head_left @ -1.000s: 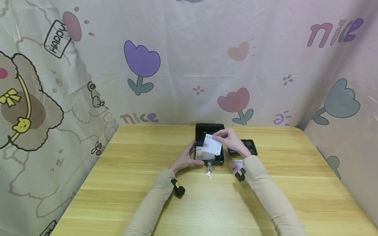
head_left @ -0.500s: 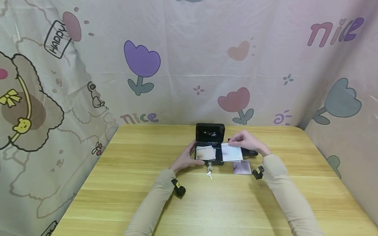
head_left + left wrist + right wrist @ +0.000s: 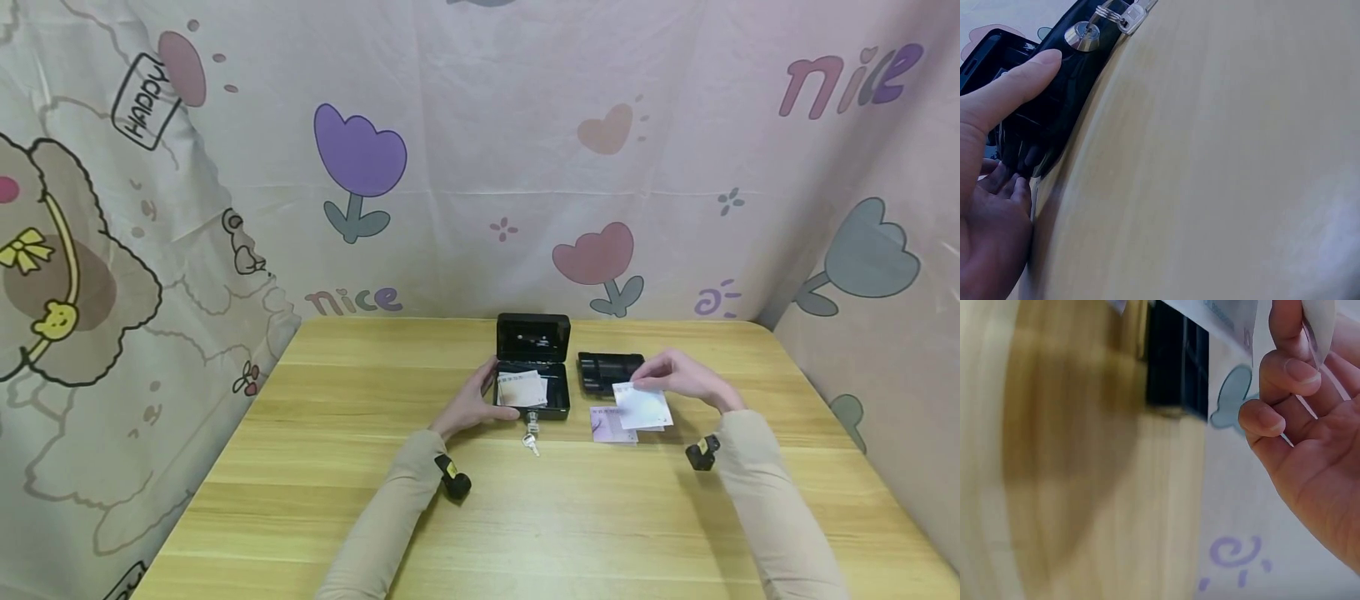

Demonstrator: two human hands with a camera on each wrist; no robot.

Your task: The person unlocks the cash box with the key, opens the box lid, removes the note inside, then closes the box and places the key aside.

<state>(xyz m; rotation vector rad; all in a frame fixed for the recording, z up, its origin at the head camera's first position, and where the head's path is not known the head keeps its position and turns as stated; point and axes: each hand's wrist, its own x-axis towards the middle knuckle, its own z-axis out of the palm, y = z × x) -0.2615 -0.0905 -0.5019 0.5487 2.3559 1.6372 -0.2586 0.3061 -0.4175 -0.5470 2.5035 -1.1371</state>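
A small black cash box [image 3: 558, 398] stands with its lid [image 3: 533, 337] raised, and pale banknotes [image 3: 520, 389] lie in its left part. My left hand [image 3: 474, 403] grips the box's left front corner, thumb at the front beside the lock [image 3: 1082, 36] and fingers along the side. A key [image 3: 531, 445] hangs from that lock on a ring. To the right, my right hand [image 3: 686, 379] pinches pale banknotes [image 3: 647, 406] by their upper edge, with a second edge showing beneath. In the right wrist view, printing shows on a held note [image 3: 1229, 319], and the other fingers are curled.
A black compartment tray [image 3: 603, 369] sits on the table right of the box, behind the held notes. A purplish banknote [image 3: 609, 426] lies in front of it. The wooden table [image 3: 525, 525] ends at a patterned cloth backdrop [image 3: 465, 167].
My right hand has carried the pale banknotes out of the cash box and rightward, over beside the purplish banknote. The left hand stays on the box.
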